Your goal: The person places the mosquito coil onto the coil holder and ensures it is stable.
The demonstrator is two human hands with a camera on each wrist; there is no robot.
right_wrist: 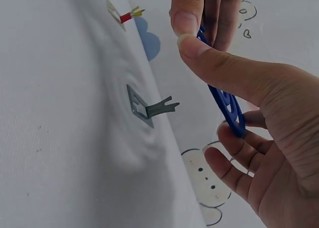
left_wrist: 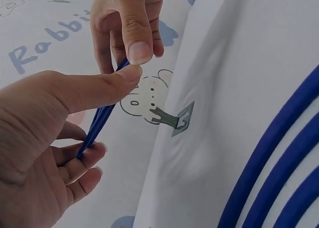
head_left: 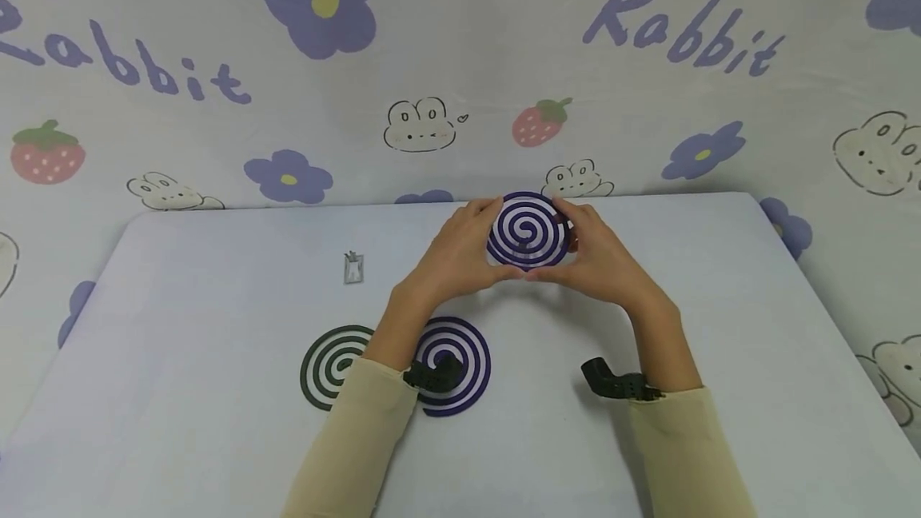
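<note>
Both hands hold a blue mosquito coil [head_left: 528, 231] upright by its rim, above the back part of the table. My left hand [head_left: 456, 253] grips its left side, thumb at the bottom edge and fingers at the upper rim. My right hand [head_left: 599, 256] holds the right side in the same way, and the thumb tips meet below the coil. A small metal coil stand [right_wrist: 147, 108] with a forked upright tab lies on the table close to the held coil; the head view shows it only dimly through the rings.
Another metal stand [head_left: 353, 268] lies farther left. Nearer the front are a green coil [head_left: 305, 374] and a second blue coil [head_left: 487, 366], both flat and partly covered by my left forearm. A printed cloth [head_left: 475, 38] hangs behind the table's back edge.
</note>
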